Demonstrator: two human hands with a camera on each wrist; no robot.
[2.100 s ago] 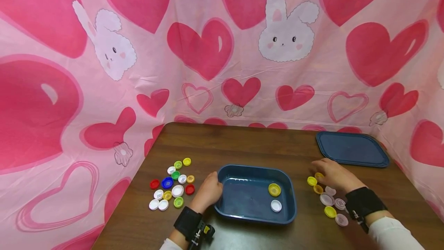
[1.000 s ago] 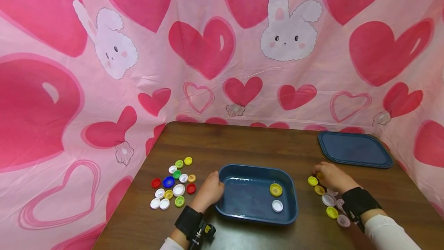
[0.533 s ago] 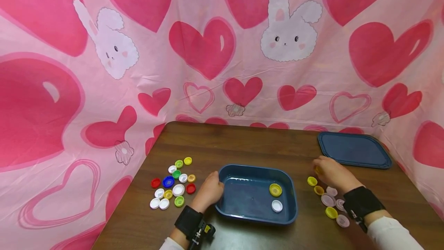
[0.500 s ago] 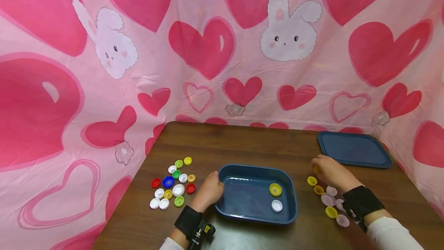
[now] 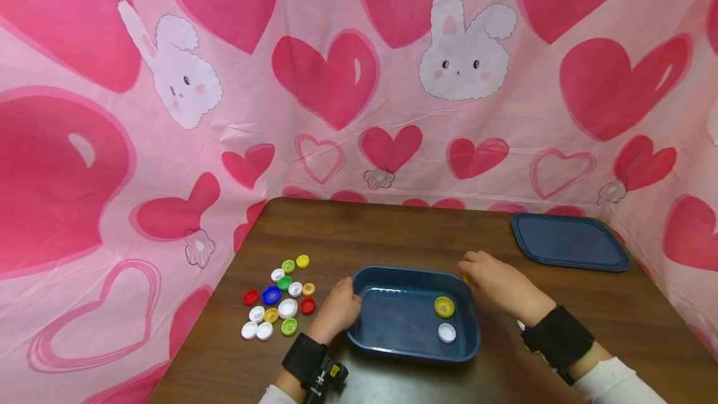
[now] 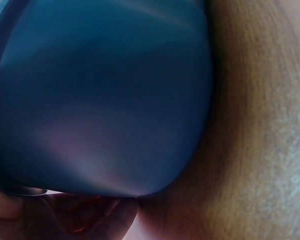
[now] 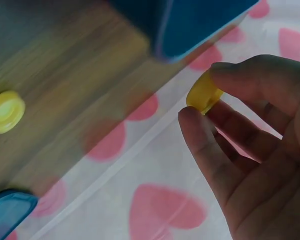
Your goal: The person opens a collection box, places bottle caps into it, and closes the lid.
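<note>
In the head view, a dark blue plastic basin (image 5: 387, 323) stands mid-table. My left hand (image 5: 339, 313) grips its left rim; the left wrist view has the fingers (image 6: 120, 216) against the outside of the wall. Inside, toward the right, lie a yellow bottle cap (image 5: 444, 307) and a white bottle cap (image 5: 446, 333). My right hand (image 5: 502, 282) is raised by the basin's far right corner. Between thumb and fingertips it pinches another yellow bottle cap (image 7: 204, 93), seen best in the right wrist view.
Left of the basin lies a cluster of caps, with a blue cap (image 5: 272, 295) among white, red, green and yellow ones. A flat dark blue lid (image 5: 569, 243) lies at the back right. The right forearm mostly covers the caps on that side; a yellow one (image 7: 7, 111) shows.
My right hand has picked up a yellow bottle cap from the right-hand group and carried it left to the basin's edge. The left hand stays on the rim.
</note>
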